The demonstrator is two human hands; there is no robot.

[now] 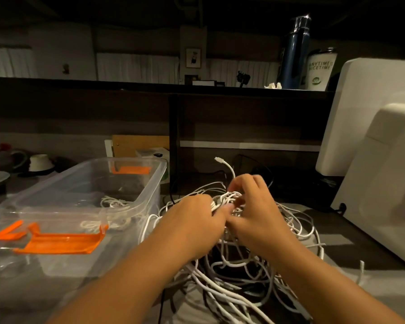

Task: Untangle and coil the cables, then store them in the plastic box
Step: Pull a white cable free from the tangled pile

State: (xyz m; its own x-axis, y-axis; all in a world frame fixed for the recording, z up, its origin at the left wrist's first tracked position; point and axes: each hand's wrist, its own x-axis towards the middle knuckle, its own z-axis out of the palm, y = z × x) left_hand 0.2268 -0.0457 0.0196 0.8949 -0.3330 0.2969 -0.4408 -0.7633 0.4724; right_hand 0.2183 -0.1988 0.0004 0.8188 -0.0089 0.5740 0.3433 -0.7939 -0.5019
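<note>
Grey table [384, 288] fills the lower frame. White appliance [372, 113] at right edge. Clear plastic box [153, 183] at centre left, open, its lid [9, 253] with orange clips lying in front at lower left. Tangle of white cables [232, 288] at centre bottom, just right of the box. Left hand [194, 223] has its fingers curled round a raised bunch of the cables. Right hand [255, 213] touches it and seems to pinch strands at the top, but motion blur hides the grip. Coiled cable [112, 202] inside the box. One plug end [218, 159] sticks up above the hands.
</note>
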